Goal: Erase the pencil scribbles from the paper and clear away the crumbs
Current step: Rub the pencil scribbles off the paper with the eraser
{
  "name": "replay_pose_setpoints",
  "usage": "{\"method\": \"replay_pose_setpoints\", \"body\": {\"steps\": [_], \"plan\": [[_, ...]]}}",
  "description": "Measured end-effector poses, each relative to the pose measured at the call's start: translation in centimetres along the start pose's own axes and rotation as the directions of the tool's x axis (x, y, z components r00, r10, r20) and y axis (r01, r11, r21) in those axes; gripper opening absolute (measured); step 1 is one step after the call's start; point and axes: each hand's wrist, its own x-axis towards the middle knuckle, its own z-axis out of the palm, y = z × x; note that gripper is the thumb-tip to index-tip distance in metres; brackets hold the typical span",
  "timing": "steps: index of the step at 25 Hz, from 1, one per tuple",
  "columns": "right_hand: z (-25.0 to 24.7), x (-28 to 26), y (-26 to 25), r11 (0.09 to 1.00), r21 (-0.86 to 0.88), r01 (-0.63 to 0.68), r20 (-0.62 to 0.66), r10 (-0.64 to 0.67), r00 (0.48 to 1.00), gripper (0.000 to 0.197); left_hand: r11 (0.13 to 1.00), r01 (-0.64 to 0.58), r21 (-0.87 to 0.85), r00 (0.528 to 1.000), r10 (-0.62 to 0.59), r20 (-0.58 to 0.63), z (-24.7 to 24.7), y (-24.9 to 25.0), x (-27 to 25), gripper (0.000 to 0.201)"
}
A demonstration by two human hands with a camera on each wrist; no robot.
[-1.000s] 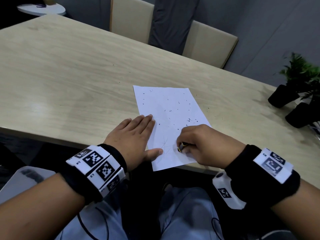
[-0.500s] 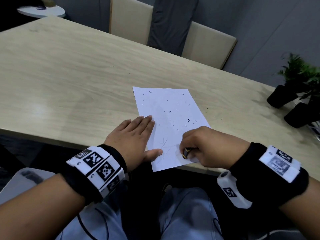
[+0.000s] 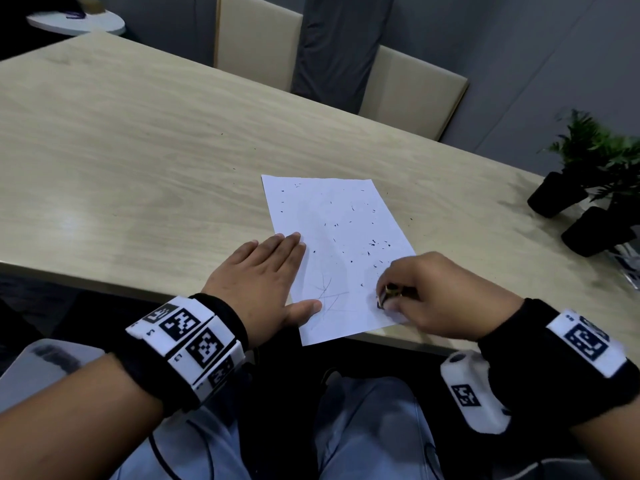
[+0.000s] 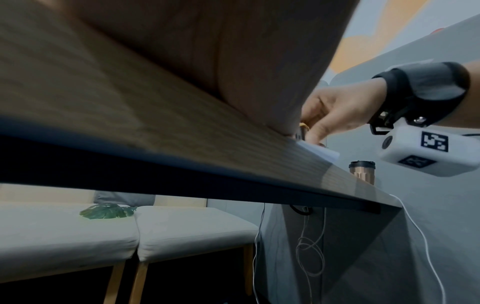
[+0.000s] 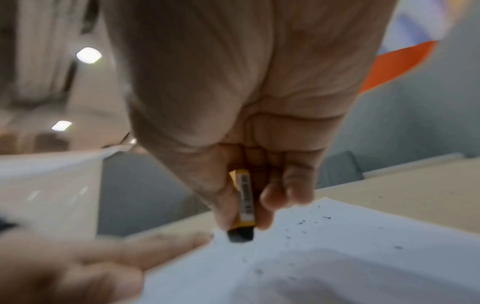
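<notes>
Since 1 s ago your right hand has slid rightward along the near end of the paper, off the pencil lines and over to the sheet's right edge; left hand unchanged.

Right hand: fingers curled, thumb + fingers pinching the eraser, yellow sleeve w/ barcode, dark tip down and touching the paper. Head view shows only the eraser's top end poking out between your fingers.

Left hand: flat, fingers straight and together, palm down, straddling the paper's left edge; fingertips and thumb on the sheet, rest on the table. Holds nothing, just presses.

Paper: lies near the table's front edge, near corner overhanging slightly. Faint pencil scribbles remain at the near end, just right of your left thumb, betw. the two hands. Dark crumbs scattered over mid and far part of the sheet, densest toward right edge; a few specks on the bare table beside it.

Two potted plants at far right of the table, well apart from the paper.

Left wrist view: mostly table edge, blurred; right hand visible w/ eraser at the paper.
</notes>
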Motion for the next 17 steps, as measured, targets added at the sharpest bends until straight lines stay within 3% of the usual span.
{"method": "replay_pose_setpoints", "body": {"steps": [2, 3, 6, 10, 12, 17], "plan": [[0.3, 0.4, -0.6, 0.986, 0.120, -0.113, -0.198, 0.136, 0.971, 0.007, 1.000, 0.000, 0.000, 1.000, 0.000, -0.008, 0.0, 0.0, 0.0, 0.110], [0.9, 0.6, -1.1, 0.980, 0.146, -0.139, -0.237, 0.171, 0.956, 0.009, 1.000, 0.001, 0.003, 1.000, -0.001, -0.009, 0.0, 0.0, -0.1, 0.109], [3.5, 0.3, -2.7, 0.968, 0.149, -0.202, -0.221, 0.232, 0.947, 0.012, 1.000, 0.004, 0.008, 1.000, -0.004, -0.007, 0.0, 0.0, -0.1, 0.109], [3.1, -1.1, -0.7, 0.908, 0.217, -0.358, -0.279, 0.410, 0.869, 0.011, 1.000, 0.001, 0.014, 1.000, -0.001, -0.010, 0.0, 0.1, -0.1, 0.109], [3.1, -0.9, -0.9, 0.897, 0.269, -0.350, -0.303, 0.424, 0.854, 0.010, 1.000, 0.002, 0.017, 1.000, -0.001, -0.023, 0.1, 0.0, 0.0, 0.109], [4.7, 0.4, -3.0, 0.912, 0.304, -0.276, -0.310, 0.369, 0.876, 0.012, 1.000, 0.007, 0.008, 1.000, -0.007, -0.023, 0.1, 0.1, 0.0, 0.109]]}}
